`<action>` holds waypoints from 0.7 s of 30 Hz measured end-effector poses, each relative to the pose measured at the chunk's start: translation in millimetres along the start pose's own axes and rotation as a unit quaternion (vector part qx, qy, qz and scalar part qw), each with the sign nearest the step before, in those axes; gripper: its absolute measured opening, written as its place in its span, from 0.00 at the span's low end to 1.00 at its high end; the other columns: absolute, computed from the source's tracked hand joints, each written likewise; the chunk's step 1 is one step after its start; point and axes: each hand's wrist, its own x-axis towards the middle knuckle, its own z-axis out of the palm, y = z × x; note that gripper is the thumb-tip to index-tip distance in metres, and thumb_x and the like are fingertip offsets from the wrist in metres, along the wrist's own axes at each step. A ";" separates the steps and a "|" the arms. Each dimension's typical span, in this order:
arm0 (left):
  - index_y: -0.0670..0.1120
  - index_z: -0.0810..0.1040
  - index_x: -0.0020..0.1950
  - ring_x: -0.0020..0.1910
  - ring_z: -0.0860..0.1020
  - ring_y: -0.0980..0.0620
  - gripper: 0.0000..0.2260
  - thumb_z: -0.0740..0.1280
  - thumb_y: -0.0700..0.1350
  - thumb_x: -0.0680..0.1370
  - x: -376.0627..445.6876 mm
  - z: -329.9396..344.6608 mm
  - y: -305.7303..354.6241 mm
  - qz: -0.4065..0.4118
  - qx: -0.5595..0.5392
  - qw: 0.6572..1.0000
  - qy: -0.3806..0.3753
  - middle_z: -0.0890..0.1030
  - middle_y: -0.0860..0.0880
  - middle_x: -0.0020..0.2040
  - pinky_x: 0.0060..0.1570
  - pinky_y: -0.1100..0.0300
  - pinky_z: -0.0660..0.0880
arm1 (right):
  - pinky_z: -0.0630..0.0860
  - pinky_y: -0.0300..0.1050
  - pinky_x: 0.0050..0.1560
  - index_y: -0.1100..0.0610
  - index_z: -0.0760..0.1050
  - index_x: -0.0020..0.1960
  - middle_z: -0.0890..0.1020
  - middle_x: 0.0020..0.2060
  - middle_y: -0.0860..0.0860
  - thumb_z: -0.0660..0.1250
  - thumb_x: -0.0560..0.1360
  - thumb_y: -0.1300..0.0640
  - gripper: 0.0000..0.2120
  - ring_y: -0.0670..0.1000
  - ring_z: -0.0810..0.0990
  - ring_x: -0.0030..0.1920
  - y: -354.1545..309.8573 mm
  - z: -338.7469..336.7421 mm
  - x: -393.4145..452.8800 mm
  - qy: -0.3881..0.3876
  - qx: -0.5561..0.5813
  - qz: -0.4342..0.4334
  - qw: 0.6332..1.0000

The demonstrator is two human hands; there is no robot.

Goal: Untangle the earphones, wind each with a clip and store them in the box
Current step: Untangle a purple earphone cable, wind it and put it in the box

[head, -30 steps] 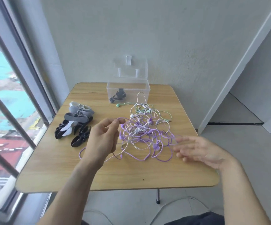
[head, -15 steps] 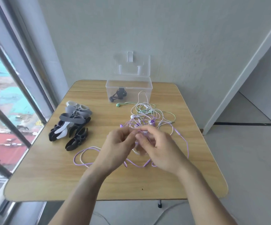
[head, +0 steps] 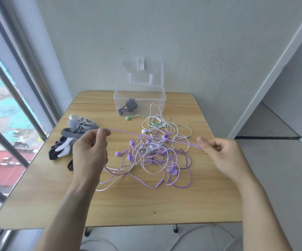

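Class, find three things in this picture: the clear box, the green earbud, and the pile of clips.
Clear box (head: pixel 157 98): head view, on its front wall.
Green earbud (head: pixel 127 118): head view, on the bud's round head.
Clips (head: pixel 68 133): head view, on a grey clip in the pile.

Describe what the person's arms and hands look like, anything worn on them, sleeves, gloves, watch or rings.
Both forearms are bare up to the bottom edge of the picture: no sleeves show. The left hand and the right hand wear no gloves, and no watch, bracelet or ring is visible on either wrist or on the fingers that show. The fingernails look short and unpainted.
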 end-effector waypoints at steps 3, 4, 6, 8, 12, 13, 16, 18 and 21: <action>0.43 0.80 0.45 0.21 0.59 0.56 0.12 0.62 0.46 0.84 -2.7 2.4 0.0 -0.044 -0.037 0.998 -0.006 0.64 0.55 0.24 0.21 0.67 0.57 | 0.64 0.45 0.37 0.65 0.70 0.40 0.71 0.32 0.49 0.63 0.76 0.36 0.30 0.50 0.72 0.36 11.5 -3.4 3.8 0.010 -0.052 0.038 0.998; 0.43 0.80 0.46 0.21 0.58 0.56 0.11 0.62 0.45 0.84 -3.8 2.8 1.2 -0.053 -0.054 0.997 -0.024 0.63 0.56 0.23 0.21 0.67 0.56 | 0.68 0.45 0.41 0.61 0.73 0.45 0.77 0.39 0.49 0.61 0.77 0.37 0.25 0.51 0.76 0.42 14.0 -1.4 4.8 0.010 -0.065 0.054 0.996; 0.40 0.80 0.47 0.21 0.56 0.55 0.11 0.60 0.42 0.84 -5.7 3.7 3.7 -0.068 -0.090 0.990 -0.083 0.61 0.54 0.24 0.23 0.67 0.53 | 0.70 0.44 0.58 0.57 0.72 0.63 0.76 0.60 0.53 0.61 0.79 0.41 0.22 0.51 0.75 0.57 13.4 7.9 2.8 0.015 -0.095 0.039 0.995; 0.38 0.80 0.50 0.24 0.55 0.54 0.11 0.58 0.39 0.82 -10.9 6.4 7.3 -0.090 -0.108 0.977 -0.160 0.60 0.52 0.27 0.26 0.65 0.50 | 0.65 0.35 0.65 0.54 0.70 0.70 0.72 0.65 0.50 0.64 0.80 0.47 0.22 0.47 0.71 0.66 2.2 23.1 -1.2 0.028 -0.062 -0.048 0.997; 0.42 0.81 0.51 0.26 0.55 0.54 0.13 0.57 0.38 0.84 -27.5 15.3 11.5 -0.100 -0.071 0.938 -0.324 0.63 0.48 0.30 0.25 0.66 0.53 | 0.66 0.33 0.67 0.51 0.72 0.69 0.75 0.66 0.43 0.68 0.79 0.55 0.19 0.44 0.71 0.70 -32.9 61.7 -24.5 -0.089 0.080 -0.196 0.973; 0.42 0.81 0.50 0.25 0.56 0.53 0.12 0.58 0.39 0.84 -30.7 16.4 11.9 -0.090 -0.048 0.928 -0.357 0.64 0.48 0.30 0.24 0.66 0.55 | 0.68 0.35 0.67 0.52 0.73 0.69 0.77 0.65 0.43 0.68 0.78 0.55 0.19 0.45 0.73 0.69 -38.1 70.3 -29.1 -0.112 0.089 -0.212 0.967; 0.45 0.82 0.44 0.22 0.61 0.52 0.13 0.61 0.41 0.84 -35.9 17.5 13.5 -0.055 0.016 0.907 -0.417 0.72 0.47 0.28 0.26 0.63 0.59 | 0.77 0.41 0.56 0.53 0.81 0.57 0.84 0.49 0.44 0.72 0.77 0.55 0.10 0.46 0.82 0.53 -42.1 83.5 -31.6 -0.124 0.114 -0.202 0.965; 0.49 0.83 0.40 0.21 0.63 0.51 0.15 0.62 0.43 0.84 -35.2 15.9 13.2 -0.047 0.041 0.905 -0.422 0.76 0.45 0.28 0.27 0.61 0.61 | 0.78 0.43 0.48 0.53 0.82 0.49 0.84 0.40 0.46 0.74 0.76 0.56 0.03 0.48 0.82 0.43 -38.7 83.0 -25.4 -0.124 0.116 -0.196 0.966; 0.44 0.84 0.45 0.21 0.62 0.51 0.14 0.62 0.47 0.83 -32.0 13.5 10.2 -0.066 0.063 0.905 -0.416 0.73 0.45 0.26 0.24 0.64 0.61 | 0.74 0.40 0.43 0.49 0.79 0.44 0.81 0.39 0.44 0.71 0.78 0.56 0.05 0.47 0.78 0.40 -32.5 77.4 -15.2 -0.095 0.093 -0.201 0.970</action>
